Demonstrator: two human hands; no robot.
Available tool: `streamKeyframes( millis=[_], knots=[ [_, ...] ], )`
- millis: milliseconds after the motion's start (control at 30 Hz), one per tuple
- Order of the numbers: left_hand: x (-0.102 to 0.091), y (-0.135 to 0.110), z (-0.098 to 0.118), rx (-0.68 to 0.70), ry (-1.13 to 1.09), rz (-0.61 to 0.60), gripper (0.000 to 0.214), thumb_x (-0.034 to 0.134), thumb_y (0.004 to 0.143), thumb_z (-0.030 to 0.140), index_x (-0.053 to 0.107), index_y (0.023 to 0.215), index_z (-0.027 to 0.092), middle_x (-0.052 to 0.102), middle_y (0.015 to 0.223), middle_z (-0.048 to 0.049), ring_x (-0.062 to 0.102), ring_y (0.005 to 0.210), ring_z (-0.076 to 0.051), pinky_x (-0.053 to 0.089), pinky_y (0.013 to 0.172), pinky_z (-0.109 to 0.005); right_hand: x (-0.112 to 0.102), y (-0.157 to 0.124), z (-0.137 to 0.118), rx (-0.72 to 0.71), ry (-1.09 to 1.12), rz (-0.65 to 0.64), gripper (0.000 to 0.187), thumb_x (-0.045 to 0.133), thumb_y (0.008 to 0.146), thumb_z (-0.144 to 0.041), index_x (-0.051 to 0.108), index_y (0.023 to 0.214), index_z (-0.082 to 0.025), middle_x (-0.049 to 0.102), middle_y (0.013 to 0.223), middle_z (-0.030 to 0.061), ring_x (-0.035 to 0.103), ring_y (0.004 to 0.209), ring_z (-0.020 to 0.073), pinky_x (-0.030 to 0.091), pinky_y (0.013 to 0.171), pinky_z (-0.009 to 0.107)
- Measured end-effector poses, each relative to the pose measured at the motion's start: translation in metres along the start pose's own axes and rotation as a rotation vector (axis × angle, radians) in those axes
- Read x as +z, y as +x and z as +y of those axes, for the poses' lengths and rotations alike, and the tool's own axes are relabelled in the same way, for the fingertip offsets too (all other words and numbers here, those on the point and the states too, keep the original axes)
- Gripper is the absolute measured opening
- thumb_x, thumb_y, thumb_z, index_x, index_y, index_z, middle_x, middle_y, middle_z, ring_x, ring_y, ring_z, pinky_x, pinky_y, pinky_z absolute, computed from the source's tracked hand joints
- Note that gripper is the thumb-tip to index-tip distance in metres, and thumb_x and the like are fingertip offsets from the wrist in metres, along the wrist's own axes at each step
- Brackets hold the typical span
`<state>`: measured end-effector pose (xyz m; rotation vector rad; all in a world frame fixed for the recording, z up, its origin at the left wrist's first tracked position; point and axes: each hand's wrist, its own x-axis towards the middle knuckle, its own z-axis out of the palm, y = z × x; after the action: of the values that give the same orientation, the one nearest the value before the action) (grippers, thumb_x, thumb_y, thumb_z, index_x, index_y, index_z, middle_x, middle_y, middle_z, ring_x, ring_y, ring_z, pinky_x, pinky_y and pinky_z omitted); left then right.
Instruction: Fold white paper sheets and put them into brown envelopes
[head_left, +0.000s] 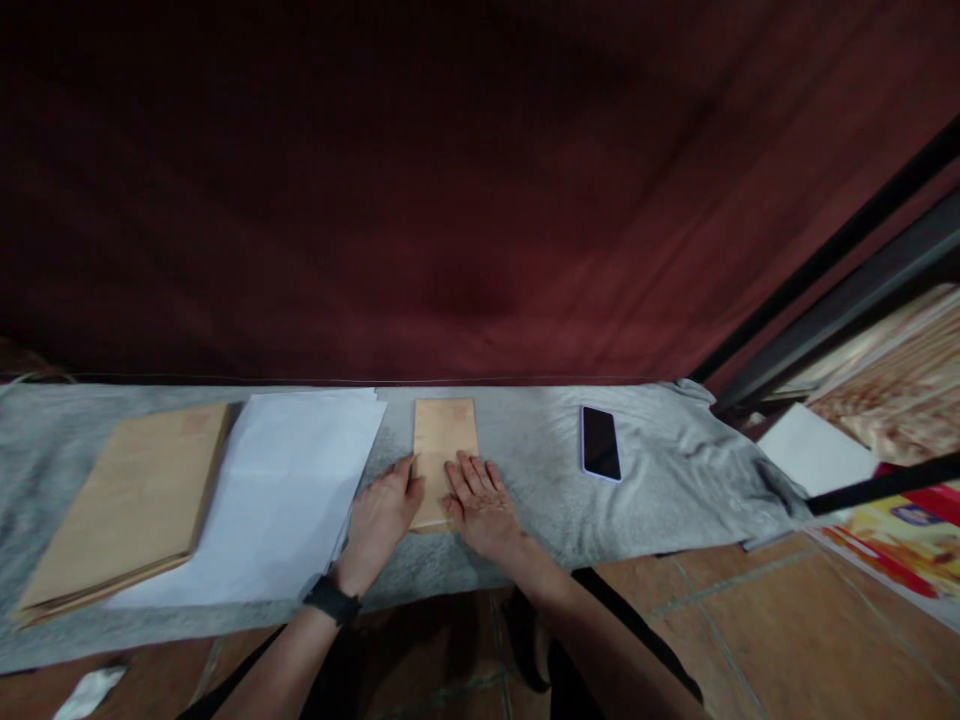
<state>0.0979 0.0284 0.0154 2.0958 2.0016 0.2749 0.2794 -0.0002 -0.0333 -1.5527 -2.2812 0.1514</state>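
Observation:
A narrow brown paper envelope (pixel 444 425) lies lengthwise before me on the grey cloth, with a small reddish printed mark near its far end. My right hand (pixel 484 508) lies flat on its right side, fingers stretched out and slightly spread. At the left edge, my left hand (pixel 382 515) has curled fingers, with the thumb and forefinger closed at the paper's side. Part of the envelope is hidden under the hands. Left of it is a stack of white paper sheets (pixel 292 490), partly covered by a stack of larger brown envelopes (pixel 131 500).
A phone (pixel 601 443) with a pale purple edge lies on the grey cloth (pixel 525 420) to the right. Dark red fabric (pixel 450 250) hangs behind the surface. A dark metal frame (pixel 840 290) and a colourful printed package (pixel 900 540) stand at the right, above tiled floor.

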Motion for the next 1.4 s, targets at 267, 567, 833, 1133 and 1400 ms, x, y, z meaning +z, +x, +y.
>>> streamKeyframes(
  millis=[267, 567, 833, 1133, 1400],
  knots=[
    [0.025, 0.062, 0.022, 0.428, 0.012, 0.217, 0.053, 0.028, 0.103, 0.032, 0.049, 0.146, 0.012, 0.047, 0.157, -0.0126, 0.037, 0.148, -0.025, 0.029, 0.123, -0.042, -0.008, 0.005, 0.000, 0.004, 0.000, -0.079, 0.056, 0.038, 0.106, -0.044, 0.040, 0.155, -0.018, 0.031, 0.164, 0.0111, 0.032, 0.151, 0.0290, 0.025, 0.124, 0.052],
    [0.055, 0.140, 0.017, 0.593, 0.119, 0.016, 0.060, 0.020, 0.104, 0.043, 0.033, 0.158, 0.019, 0.035, 0.164, -0.0059, 0.027, 0.153, -0.020, 0.016, 0.126, -0.042, -0.007, 0.010, 0.003, 0.027, 0.081, -0.124, 0.057, 0.042, 0.104, -0.044, 0.041, 0.154, -0.017, 0.033, 0.163, 0.0134, 0.032, 0.151, 0.0302, 0.023, 0.124, 0.052],
    [0.055, 0.108, 0.006, 0.690, 0.099, -0.019, 0.060, 0.019, 0.105, 0.043, 0.029, 0.159, 0.020, 0.033, 0.165, -0.0046, 0.026, 0.153, -0.016, 0.017, 0.126, -0.038, -0.030, 0.026, 0.037, -0.053, 0.412, -0.215, 0.042, 0.043, 0.099, -0.014, 0.062, 0.135, -0.024, 0.060, 0.146, 0.0050, 0.050, 0.138, 0.0168, 0.034, 0.120, 0.041],
    [0.050, 0.045, -0.004, 0.735, 0.088, -0.094, 0.063, 0.018, 0.106, 0.049, 0.028, 0.159, 0.017, 0.031, 0.166, -0.0070, 0.025, 0.154, -0.017, 0.016, 0.127, -0.037, -0.039, 0.028, 0.041, 0.099, 0.550, -0.148, 0.030, 0.049, 0.097, -0.010, 0.073, 0.105, -0.025, 0.073, 0.119, 0.0019, 0.066, 0.112, 0.0143, 0.048, 0.101, 0.027],
    [0.035, -0.011, -0.006, 0.680, 0.045, -0.206, 0.063, 0.019, 0.106, 0.050, 0.023, 0.161, 0.018, 0.027, 0.167, -0.0069, 0.023, 0.154, -0.017, 0.016, 0.128, -0.037, -0.040, 0.020, 0.037, 0.030, 0.413, -0.159, 0.029, 0.049, 0.098, -0.010, 0.073, 0.105, -0.023, 0.071, 0.121, 0.0019, 0.067, 0.108, 0.0127, 0.049, 0.099, 0.025]
  ],
)
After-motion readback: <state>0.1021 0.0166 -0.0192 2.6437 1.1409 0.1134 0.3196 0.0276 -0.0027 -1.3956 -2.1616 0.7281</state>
